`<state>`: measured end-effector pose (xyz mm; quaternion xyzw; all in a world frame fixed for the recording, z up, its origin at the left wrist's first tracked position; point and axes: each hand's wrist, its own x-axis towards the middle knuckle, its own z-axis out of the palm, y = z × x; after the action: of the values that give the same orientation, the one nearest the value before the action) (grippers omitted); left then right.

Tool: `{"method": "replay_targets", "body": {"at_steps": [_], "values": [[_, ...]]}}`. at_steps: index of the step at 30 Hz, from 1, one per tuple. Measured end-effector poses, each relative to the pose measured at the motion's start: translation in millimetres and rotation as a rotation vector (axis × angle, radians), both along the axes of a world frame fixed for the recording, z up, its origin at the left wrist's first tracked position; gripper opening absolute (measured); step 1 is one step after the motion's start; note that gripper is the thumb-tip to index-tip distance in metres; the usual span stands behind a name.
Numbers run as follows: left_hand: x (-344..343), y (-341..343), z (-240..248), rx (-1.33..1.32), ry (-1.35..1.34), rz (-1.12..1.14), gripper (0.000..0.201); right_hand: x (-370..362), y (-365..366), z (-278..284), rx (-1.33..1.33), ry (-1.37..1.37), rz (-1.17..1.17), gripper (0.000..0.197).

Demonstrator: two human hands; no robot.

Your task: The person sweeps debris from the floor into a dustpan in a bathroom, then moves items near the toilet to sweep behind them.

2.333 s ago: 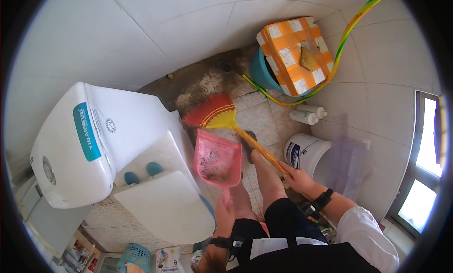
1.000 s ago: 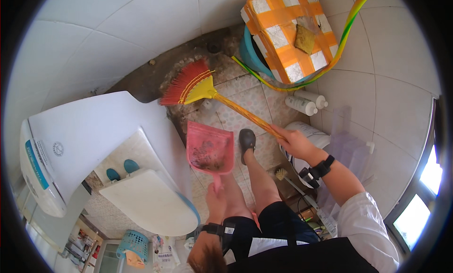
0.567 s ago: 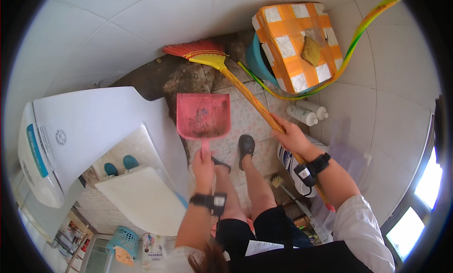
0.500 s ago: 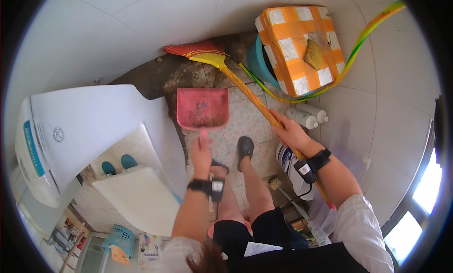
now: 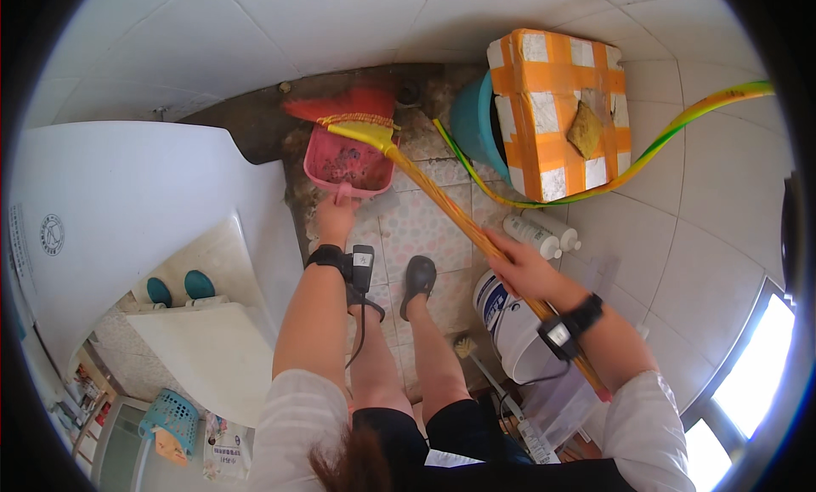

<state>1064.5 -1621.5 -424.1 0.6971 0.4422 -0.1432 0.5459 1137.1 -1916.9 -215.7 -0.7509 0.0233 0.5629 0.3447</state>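
Note:
My left hand [image 5: 335, 220] is closed round the short handle of a pink dustpan [image 5: 367, 182], which lies low over the tiled floor. Dark bits of dirt show in its pan. My right hand [image 5: 529, 269] grips the yellow-orange shaft of a broom [image 5: 442, 204], held slantwise with its end beside my right forearm. The broom's red bristles [image 5: 365, 105] are blurred and overlap the far edge of the dustpan; whether they touch it I cannot tell. A black strap with a small box sits on each wrist.
A white appliance [image 5: 153, 228] stands at left. At far right, an orange-taped foam box [image 5: 557, 118] rests over a blue tub [image 5: 476, 122], with a yellow-green hose [image 5: 671, 135] beside it. White bottles [image 5: 534, 233], a white bucket [image 5: 518, 339] and a brush [image 5: 464, 346] lie at right.
The dustpan has moved away from me, toward the far wall. The broom head has come over its far edge, and its bristles are now blurred. Both hands keep their hold.

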Motion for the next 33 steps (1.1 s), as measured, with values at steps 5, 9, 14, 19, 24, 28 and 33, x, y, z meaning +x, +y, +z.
{"method": "replay_targets", "body": {"at_steps": [5, 9, 14, 19, 24, 28, 33], "values": [[-16.5, 16.4, -15.9, 0.033, 0.022, -0.037, 0.044, -22.5, -24.5, 81.7, 0.002, 0.197, -0.069, 0.054], [-25.6, 16.5, -27.1, 0.087, 0.019, -0.08, 0.042, -5.8, -16.5, 67.0, -0.055, 0.089, -0.038, 0.055], [-18.7, 4.2, -30.2, 0.074, 0.024, -0.088, 0.036, -9.3, 8.8, 25.3, -0.01, 0.215, -0.227, 0.055], [-49.9, 29.6, -59.2, 0.157, 0.085, -0.108, 0.033, -36.6, 6.0, 73.6, 0.049, 0.383, -0.229, 0.055], [-38.2, 18.1, -29.4, 0.038, -0.032, 0.114, 0.034, -57.2, -28.2, 109.7, -0.005, 0.363, -0.344, 0.055], [-38.8, 16.9, -18.7, 0.053, -0.014, 0.144, 0.034, -58.7, -29.5, 106.7, -0.074, 0.276, -0.383, 0.055], [-58.9, 19.8, -16.6, 0.119, -0.052, 0.183, 0.035, -64.0, -30.2, 90.0, 0.001, 0.281, -0.519, 0.056]]}}
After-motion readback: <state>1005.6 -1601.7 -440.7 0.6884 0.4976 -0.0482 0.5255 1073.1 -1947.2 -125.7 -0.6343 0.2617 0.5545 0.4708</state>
